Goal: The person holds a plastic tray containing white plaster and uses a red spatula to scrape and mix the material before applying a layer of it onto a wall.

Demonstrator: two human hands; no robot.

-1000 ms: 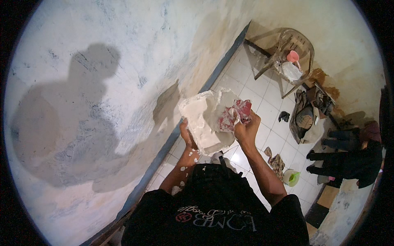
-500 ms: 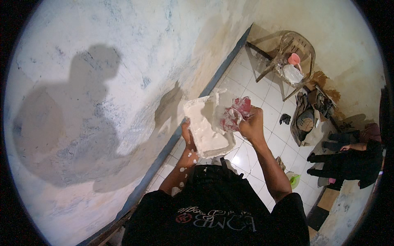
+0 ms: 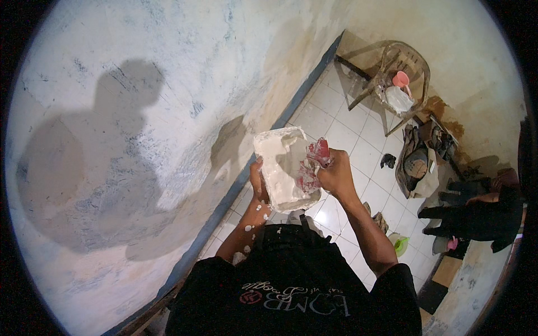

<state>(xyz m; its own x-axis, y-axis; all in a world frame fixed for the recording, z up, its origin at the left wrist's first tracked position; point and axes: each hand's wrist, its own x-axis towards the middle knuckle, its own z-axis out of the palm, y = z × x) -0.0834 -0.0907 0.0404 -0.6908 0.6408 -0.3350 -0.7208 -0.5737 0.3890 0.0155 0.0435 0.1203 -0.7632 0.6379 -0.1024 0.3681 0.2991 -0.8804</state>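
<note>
My left hand (image 3: 257, 182) grips the left side of a rectangular tub (image 3: 315, 200) smeared with white. Thick, creamy white filler paste (image 3: 278, 180) lies inside it, and splashes dot my left forearm. In my right hand (image 3: 336, 173) is a red, paste-smeared scraper (image 3: 307, 178), with my fingers closed round it. It reaches over the tub's right side, its greyish blade seeming to lie against the paste; the blade's edge is hard to make out. Close on the left stands a patchy white and blue wall (image 3: 207, 67).
A worn armchair (image 3: 417, 56) in the far corner holds a pink dipper (image 3: 400, 79) and a white plastic bag (image 3: 399, 99). Sacks (image 3: 413, 162) and a green bowl (image 3: 399, 245) sit on the tiled floor (image 3: 330, 115). People in dark clothes (image 3: 476, 218) are at the right.
My right hand has shifted slightly left and down, bringing the scraper from the tub's far right edge further over the paste. The tub has turned slightly in my left hand.
</note>
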